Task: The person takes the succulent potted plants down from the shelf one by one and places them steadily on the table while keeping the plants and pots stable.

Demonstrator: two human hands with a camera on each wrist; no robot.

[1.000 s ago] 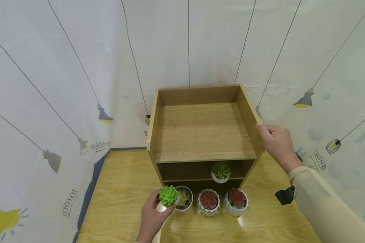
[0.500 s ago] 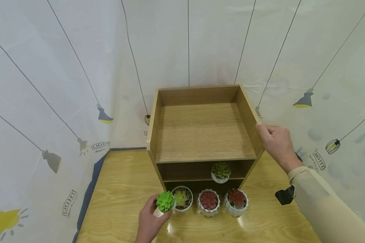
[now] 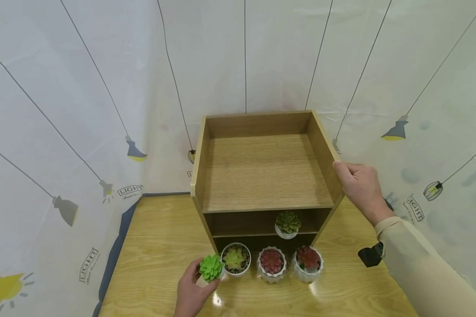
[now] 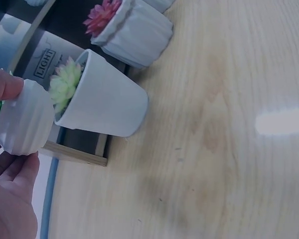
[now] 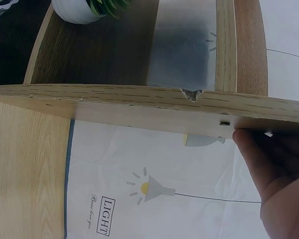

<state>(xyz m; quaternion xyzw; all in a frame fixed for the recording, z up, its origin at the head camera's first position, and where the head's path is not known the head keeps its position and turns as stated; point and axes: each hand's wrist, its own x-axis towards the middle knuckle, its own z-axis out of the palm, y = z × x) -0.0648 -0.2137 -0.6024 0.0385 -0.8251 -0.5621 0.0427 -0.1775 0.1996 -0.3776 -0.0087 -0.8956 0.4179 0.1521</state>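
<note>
My left hand [image 3: 193,288] holds a bright green potted succulent [image 3: 211,267] between thumb and fingers. Its small white ribbed pot [image 4: 26,119] shows in the left wrist view, tilted and above the table. Just right of it stands a pale green succulent in a smooth white pot [image 3: 236,259]. My right hand [image 3: 361,187] grips the upper right side panel of a wooden shelf [image 3: 267,171], thumb on its edge. In the right wrist view the fingers [image 5: 254,159] lie against the panel's outer face, partly in shadow.
Two red succulents in white fluted pots, one in the middle [image 3: 271,264] and one at the right [image 3: 308,264], stand before the shelf. A dark green succulent [image 3: 288,223] sits on its middle board. A printed wall sheet hangs behind the wooden table [image 3: 154,246].
My left hand has moved slightly left and toward me with the bright green succulent, uncovering more of the pale green one. The right hand stays on the shelf panel.
</note>
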